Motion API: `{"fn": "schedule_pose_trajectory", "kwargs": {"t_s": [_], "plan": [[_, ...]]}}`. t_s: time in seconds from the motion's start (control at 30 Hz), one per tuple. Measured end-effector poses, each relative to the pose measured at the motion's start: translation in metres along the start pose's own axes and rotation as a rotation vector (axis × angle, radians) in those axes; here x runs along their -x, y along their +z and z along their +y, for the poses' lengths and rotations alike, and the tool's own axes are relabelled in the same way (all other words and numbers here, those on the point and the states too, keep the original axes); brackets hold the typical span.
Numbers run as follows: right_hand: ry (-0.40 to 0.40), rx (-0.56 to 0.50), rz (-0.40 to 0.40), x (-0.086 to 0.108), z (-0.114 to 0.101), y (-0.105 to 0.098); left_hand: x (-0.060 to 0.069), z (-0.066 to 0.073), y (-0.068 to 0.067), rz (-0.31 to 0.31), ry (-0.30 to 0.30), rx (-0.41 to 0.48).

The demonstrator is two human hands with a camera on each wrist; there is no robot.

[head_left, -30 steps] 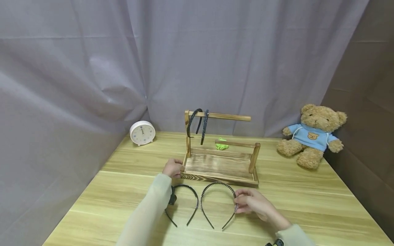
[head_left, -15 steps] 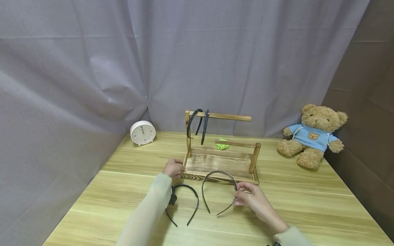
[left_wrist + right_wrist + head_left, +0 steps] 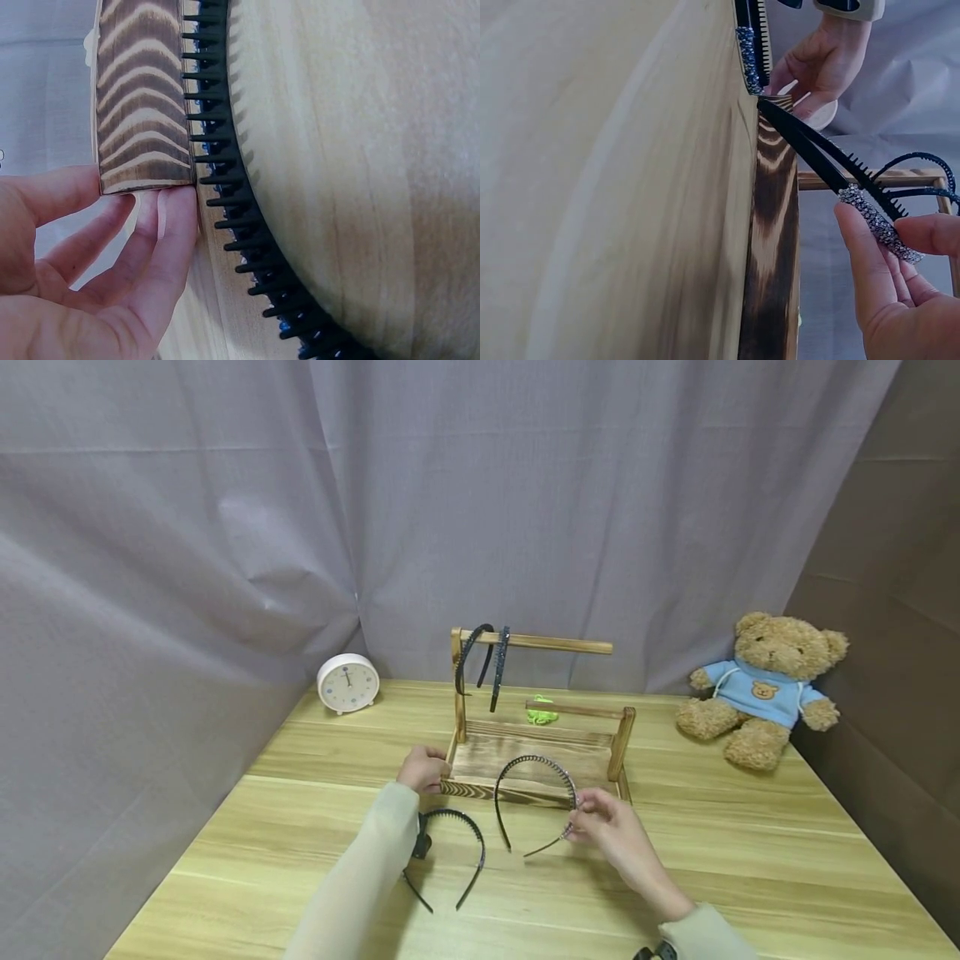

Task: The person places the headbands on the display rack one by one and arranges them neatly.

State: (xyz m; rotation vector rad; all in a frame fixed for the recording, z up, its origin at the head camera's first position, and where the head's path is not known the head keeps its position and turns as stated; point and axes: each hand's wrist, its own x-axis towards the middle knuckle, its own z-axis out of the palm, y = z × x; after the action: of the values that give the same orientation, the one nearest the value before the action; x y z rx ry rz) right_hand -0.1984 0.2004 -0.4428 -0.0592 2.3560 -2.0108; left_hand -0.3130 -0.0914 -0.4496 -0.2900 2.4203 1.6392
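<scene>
The left hand (image 3: 423, 770) grips the front left corner of the wooden rack (image 3: 480, 791); the left wrist view shows its fingers on the end of the dark-grained front board (image 3: 142, 97). Between thumb and fingers, the right hand (image 3: 611, 835) pinches a headband (image 3: 534, 758) by its right side, raised before the rack's tray. In the right wrist view silvery stones (image 3: 870, 217) cover the pinched part. Another toothed headband (image 3: 480, 852) lies on the table by the left wrist. Two dark headbands (image 3: 467, 660) (image 3: 500, 664) hang on the rack's upper bar (image 3: 562, 644).
A white round clock (image 3: 348, 684) stands at the back left. At the back right sits a teddy bear (image 3: 761, 689) in a blue top. Something bright green (image 3: 542, 717) lies behind the rack's lower bar (image 3: 581, 709). Grey cloth (image 3: 480, 527) hangs behind the table.
The right hand has lifted the headband off the table and moved it forward, toward the rack, its ends tilting. The left hand has stayed at the rack's corner.
</scene>
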Motion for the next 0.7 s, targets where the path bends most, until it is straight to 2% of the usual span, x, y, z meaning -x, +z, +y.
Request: {"fn": "schedule_pose_trajectory", "kwargs": {"t_s": [0.43, 0.7], "plan": [[-0.107, -0.020, 0.036, -0.009, -0.004, 0.007, 0.000, 0.001, 0.000, -0.004, 0.003, 0.017], [-0.133, -0.011, 0.062, -0.013, -0.008, 0.010, -0.001, -0.002, 0.000, 0.004, 0.005, 0.036]]}}
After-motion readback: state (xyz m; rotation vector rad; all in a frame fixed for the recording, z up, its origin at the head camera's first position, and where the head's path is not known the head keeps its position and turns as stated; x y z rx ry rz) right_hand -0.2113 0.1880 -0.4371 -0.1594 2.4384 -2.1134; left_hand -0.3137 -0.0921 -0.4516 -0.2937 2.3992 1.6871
